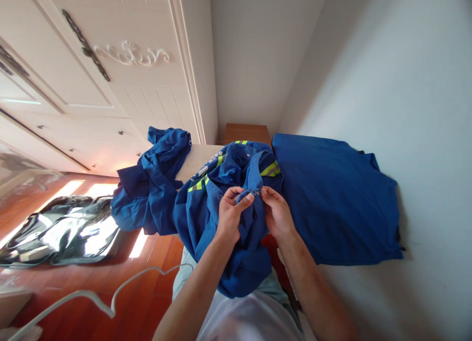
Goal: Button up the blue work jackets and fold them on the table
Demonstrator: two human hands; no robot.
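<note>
A blue work jacket (199,210) with yellow-green and grey reflective strips lies bunched up in front of me, partly over my lap. My left hand (232,210) pinches its front edge between thumb and fingers. Just to the right, my right hand (276,208) grips the same edge, with the fingertips close to a small round snap fastener (253,192). The two hands are a short way apart, with a bit of cloth between them. Folds hide the rest of the jacket.
More crumpled blue clothing (153,183) lies to the left, and a flat blue stack (332,198) to the right against the wall. A white cabinet (140,100) stands at left. An open suitcase (62,230) and a white cable (84,294) are on the wooden floor (147,292).
</note>
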